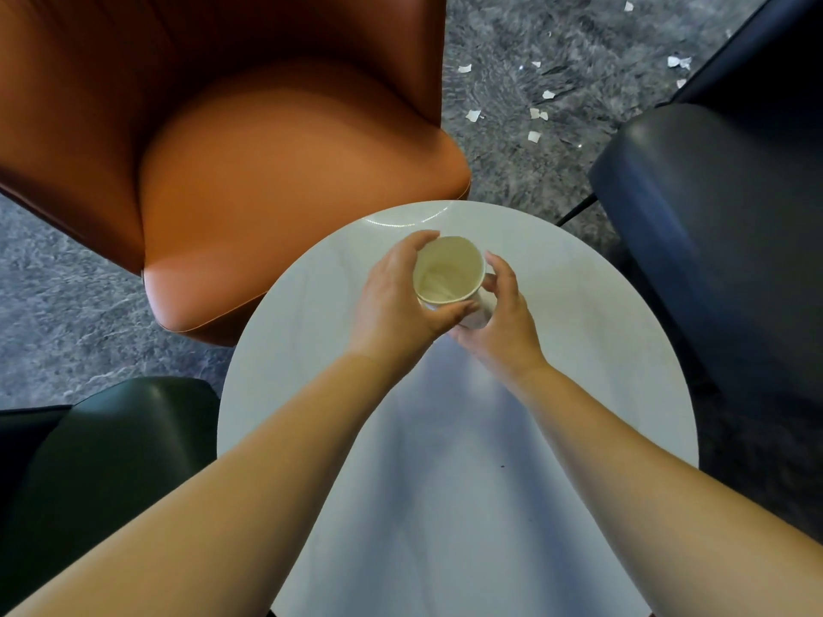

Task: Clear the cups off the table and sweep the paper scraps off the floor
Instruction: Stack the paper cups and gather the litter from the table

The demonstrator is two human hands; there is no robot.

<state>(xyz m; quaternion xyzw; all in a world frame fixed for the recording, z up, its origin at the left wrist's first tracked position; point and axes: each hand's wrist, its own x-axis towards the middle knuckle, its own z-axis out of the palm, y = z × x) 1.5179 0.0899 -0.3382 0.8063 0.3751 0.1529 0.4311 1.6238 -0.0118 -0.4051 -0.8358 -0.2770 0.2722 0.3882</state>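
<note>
White paper cup (449,273), empty, clasped by left hand (396,300) and right hand (503,322) grips.

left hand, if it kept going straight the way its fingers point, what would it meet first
The left hand already grips the paper cup, so that comes first. Beyond it lies bare white table, then likely the orange chair; depth is unclear.

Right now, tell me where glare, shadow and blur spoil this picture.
Head view: glare arcs on the table at its far rim; a bluish shadow falls between the forearms; wide-angle bending curves the edges; the paper scraps and floor look smeared; the cup stays fairly sharp.
</note>
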